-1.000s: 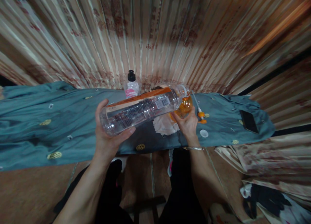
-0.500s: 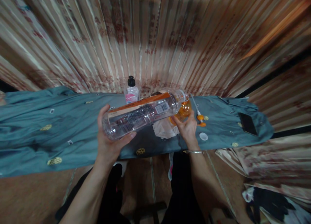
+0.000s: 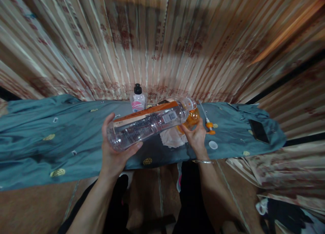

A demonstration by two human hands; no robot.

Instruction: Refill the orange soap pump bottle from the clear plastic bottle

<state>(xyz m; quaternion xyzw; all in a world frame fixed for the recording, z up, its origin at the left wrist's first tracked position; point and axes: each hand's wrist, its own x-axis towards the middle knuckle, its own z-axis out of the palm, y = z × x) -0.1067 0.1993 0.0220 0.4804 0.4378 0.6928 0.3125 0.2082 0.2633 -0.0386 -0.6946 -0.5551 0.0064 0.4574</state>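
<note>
My left hand (image 3: 115, 156) grips the base of a large clear plastic bottle (image 3: 142, 127) with an orange and cream label. The bottle is tilted, its neck lower in depth but pointing right, over the mouth of a small orange bottle (image 3: 193, 117). My right hand (image 3: 195, 135) is wrapped round this orange bottle, hiding part of it. Whether the two mouths touch I cannot tell. Right of that hand lies an orange pump top (image 3: 209, 125) with a pale tube. Close by is a small white cap (image 3: 213, 145). A crumpled white tissue (image 3: 172, 139) lies under the bottles.
Behind the large bottle stands a clear bottle with a black cap (image 3: 137, 98) and pink label. A dark phone (image 3: 259, 131) lies at the right on the teal cloth (image 3: 81, 132). A pleated curtain (image 3: 152, 41) hangs behind the table.
The whole view has shifted slightly, so everything sits a little lower. Both hands keep their grips, and the bottles hold nearly the same pose.
</note>
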